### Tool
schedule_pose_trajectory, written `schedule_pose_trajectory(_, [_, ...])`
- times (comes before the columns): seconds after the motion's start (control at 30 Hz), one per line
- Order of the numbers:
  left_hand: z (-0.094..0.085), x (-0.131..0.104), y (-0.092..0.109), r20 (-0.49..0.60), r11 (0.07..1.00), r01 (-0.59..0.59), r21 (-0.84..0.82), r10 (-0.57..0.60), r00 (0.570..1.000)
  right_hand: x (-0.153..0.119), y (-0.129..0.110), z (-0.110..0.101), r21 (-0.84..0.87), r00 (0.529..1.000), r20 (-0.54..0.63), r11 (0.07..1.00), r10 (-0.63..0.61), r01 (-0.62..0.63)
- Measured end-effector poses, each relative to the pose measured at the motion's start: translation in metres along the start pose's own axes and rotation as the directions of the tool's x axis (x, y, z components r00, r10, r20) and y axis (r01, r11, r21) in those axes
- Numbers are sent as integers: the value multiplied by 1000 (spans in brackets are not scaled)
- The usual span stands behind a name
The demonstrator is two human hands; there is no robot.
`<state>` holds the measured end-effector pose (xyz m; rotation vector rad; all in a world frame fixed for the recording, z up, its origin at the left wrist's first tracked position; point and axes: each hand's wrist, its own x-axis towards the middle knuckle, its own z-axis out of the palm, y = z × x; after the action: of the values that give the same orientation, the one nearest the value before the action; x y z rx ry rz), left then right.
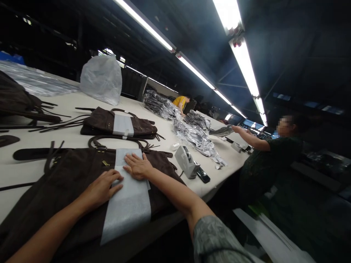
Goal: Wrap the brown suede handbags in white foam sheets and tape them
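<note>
Flat on the table in front of me lies a dark brown handbag (79, 173) with curved handles and brass-coloured fittings. A pale grey wrapping strip (128, 210) runs across its middle and hangs over the near side. My right hand (138, 166) rests on the upper part of the strip, fingers spread. Lower down, my left hand (105, 186) touches the strip's left edge, its fingers bent a little and apart. Neither hand grips anything. Just behind lies a second brown handbag (98, 122) with a similar pale band around it.
A grey tape dispenser (186, 162) and a black phone-like object (203, 174) stand right of the bag, near the table's edge. Plastic-wrapped items (192, 133) and a clear plastic bag (101, 78) lie beyond. One co-worker (271, 153) stands at right; another, in yellow (179, 101), leans in farther back.
</note>
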<state>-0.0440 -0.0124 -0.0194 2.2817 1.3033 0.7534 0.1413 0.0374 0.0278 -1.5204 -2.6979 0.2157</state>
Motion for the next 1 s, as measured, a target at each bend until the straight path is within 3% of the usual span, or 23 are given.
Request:
schedule_pose_trajectory(0.13, [-1,-3,0,0,1000,-9,28,9,1000,1,-6,1,32,991,-107,996,-77,81])
schedule_pose_trajectory(0.27, [0,-5,-2,7,999,-10,45,10,1000,0,-9,7,58,986,6,984,-167,166])
schedule_pose_trajectory(0.37, [1,-6,-4,8,998,-2,62,1,1000,3,-5,-2,68,998,-13,996,-56,57])
schedule_pose_trajectory(0.47, [1,-9,-7,24,997,-7,78,6,1000,-4,0,-13,109,985,-162,993,57,-39])
schedule_pose_trajectory(0.53, [2,-11,-9,30,996,-17,87,14,999,-17,4,-12,102,982,-186,995,12,7])
schedule_pose_trajectory(0.6, [3,-12,-10,24,995,-17,98,15,1000,-32,7,-10,65,995,-86,997,-47,53])
schedule_pose_trajectory(0.7, [5,-13,-10,23,994,-17,110,15,1000,-51,13,-18,-20,999,20,999,45,-45])
schedule_pose_trajectory(0.8, [6,-15,-10,29,989,-60,137,57,998,-75,15,-39,-38,976,-167,988,142,-150])
schedule_pose_trajectory(0.87, [6,-18,-9,28,981,-97,166,94,995,-97,13,-45,-4,949,-297,994,103,-110])
schedule_pose_trajectory(0.9, [6,-19,-8,32,978,-114,176,110,993,-109,11,-42,7,952,-301,998,61,-62])
schedule_pose_trajectory(1.0, [4,-23,-4,103,970,-149,194,131,986,-138,7,-17,66,995,-104,998,-9,16])
